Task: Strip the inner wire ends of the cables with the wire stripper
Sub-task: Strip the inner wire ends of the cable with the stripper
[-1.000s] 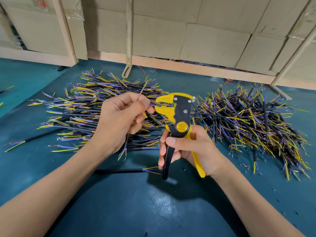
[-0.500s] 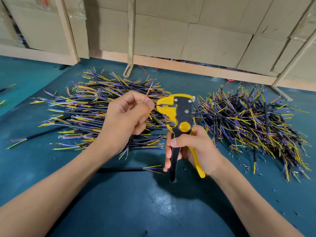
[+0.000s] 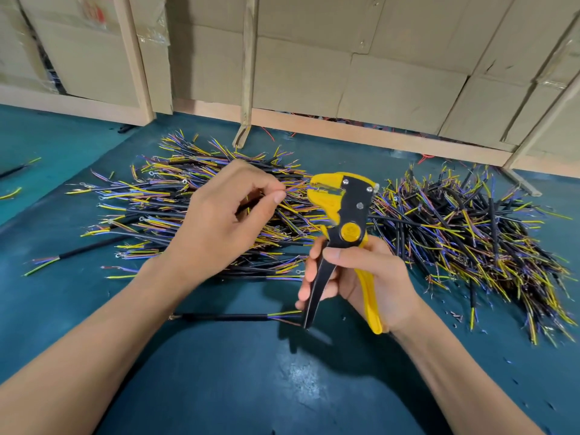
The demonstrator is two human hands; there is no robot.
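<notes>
My left hand [image 3: 219,221] pinches a thin orange inner wire [image 3: 295,187] at the mouth of the yellow-and-black wire stripper [image 3: 343,215], gripped by my right hand [image 3: 361,277]. Seat only the tip squarely, then squeeze evenly; handles look spread.

The wire stripper [image 3: 343,211] at centre frame is yellow and black, with a yellow round dial and silver screws. Both cable heaps, left pile [image 3: 175,208] and right pile [image 3: 470,240], have black sheaths and yellow, blue-violet and brownish inner wires. The table mat [image 3: 219,387] is dark teal. The cardboard boxes [image 3: 392,73] along the top are tan.
</notes>
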